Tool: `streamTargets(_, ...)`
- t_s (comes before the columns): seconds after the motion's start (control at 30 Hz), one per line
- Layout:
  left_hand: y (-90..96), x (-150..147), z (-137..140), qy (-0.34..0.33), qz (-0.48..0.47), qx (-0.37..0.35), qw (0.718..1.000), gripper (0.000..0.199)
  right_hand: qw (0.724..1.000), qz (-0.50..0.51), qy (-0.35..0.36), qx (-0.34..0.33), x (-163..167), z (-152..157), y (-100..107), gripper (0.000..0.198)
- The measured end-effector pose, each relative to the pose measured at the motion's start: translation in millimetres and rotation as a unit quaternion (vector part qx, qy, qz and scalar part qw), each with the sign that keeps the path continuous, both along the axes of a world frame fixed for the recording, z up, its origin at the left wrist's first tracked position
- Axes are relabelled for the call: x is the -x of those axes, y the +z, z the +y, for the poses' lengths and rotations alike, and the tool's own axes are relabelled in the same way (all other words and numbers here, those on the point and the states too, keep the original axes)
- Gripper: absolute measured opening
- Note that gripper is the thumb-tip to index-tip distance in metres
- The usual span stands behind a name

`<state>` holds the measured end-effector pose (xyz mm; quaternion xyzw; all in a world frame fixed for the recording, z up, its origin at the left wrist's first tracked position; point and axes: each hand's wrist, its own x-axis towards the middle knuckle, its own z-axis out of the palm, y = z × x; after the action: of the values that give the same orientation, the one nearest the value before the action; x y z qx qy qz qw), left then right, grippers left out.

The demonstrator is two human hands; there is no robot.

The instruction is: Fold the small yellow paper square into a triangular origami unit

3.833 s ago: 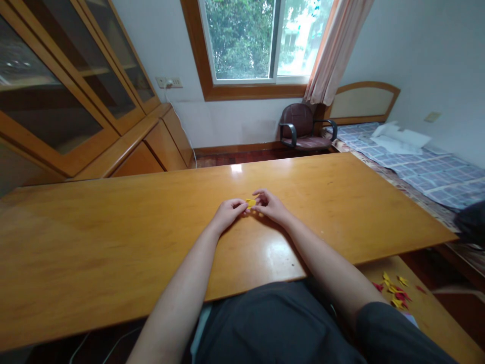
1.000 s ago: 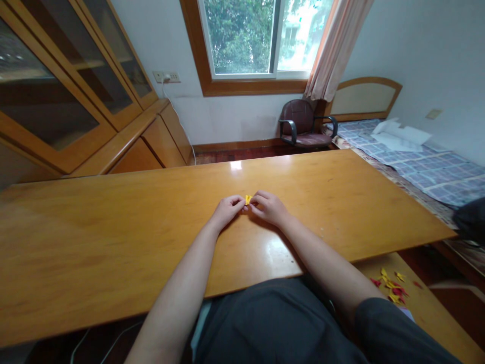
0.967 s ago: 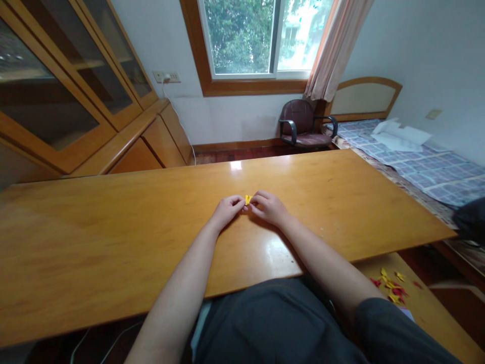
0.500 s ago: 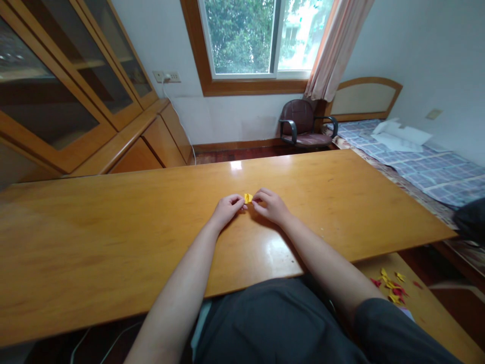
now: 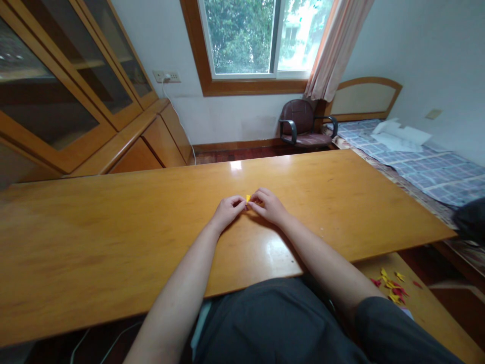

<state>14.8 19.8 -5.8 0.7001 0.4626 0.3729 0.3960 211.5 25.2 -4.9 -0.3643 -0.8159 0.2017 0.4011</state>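
A small piece of folded yellow paper is pinched between my two hands, just above the middle of the wooden table. My left hand holds its left side, thumb and fingers pressed together. On the other side, my right hand grips the paper with thumb and forefinger, its remaining fingers curled. The fingertips of both hands nearly meet and cover most of the paper, so its exact folds are hidden.
Several red and yellow folded paper pieces lie on a lower wooden surface to my right. Past the table stand a brown armchair and a bed with a checked cover. A glass-door cabinet is at the left.
My hands have drawn closer together around the yellow paper. Less of it shows now, and it looks narrower between the fingertips.
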Motion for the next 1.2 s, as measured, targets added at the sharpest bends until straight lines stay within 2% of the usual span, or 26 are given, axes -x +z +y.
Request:
streamTargets(0.27,-0.7,-1,0,-0.013,0.052,-0.073,0.996,0.028,0.999,0.006,-0.018,0.032,1,1,1,0.02)
streamTargets(0.9,-2.9,-3,1,0.008,0.113,-0.137,0.984,0.023,0.995,0.045,-0.007,0.093,-1,6,-2,0.012)
streamTargets(1.2,-4.2,-9,-1,0.037,0.21,-0.226,0.95,0.019,0.981,0.093,-0.015,0.171,-3,11,-6,0.015)
